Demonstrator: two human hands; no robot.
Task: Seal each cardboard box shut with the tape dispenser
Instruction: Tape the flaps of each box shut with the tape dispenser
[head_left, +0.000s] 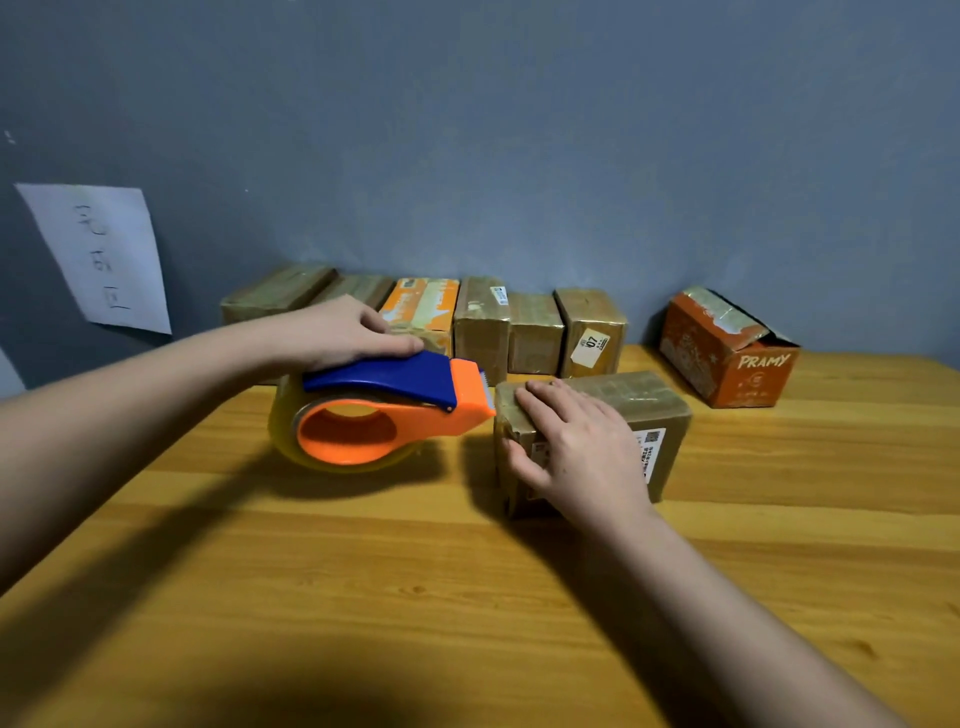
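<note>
An orange and blue tape dispenser (384, 410) with a clear tape roll hangs just above the wooden table (363, 571). My left hand (343, 332) grips its blue top from above. Its orange nose touches the top left edge of a small brown cardboard box (654, 405) at the table's middle. My right hand (576, 447) lies flat on that box's top, fingers straight and pointing left, thumb down the near side. A white label shows on the box beside my hand.
A row of several taped boxes (535, 332) lines the grey wall, one orange (426, 306). An orange box marked PRAMY (737, 358) with a raised flap stands at the back right. A paper sheet (104, 254) hangs on the wall at left.
</note>
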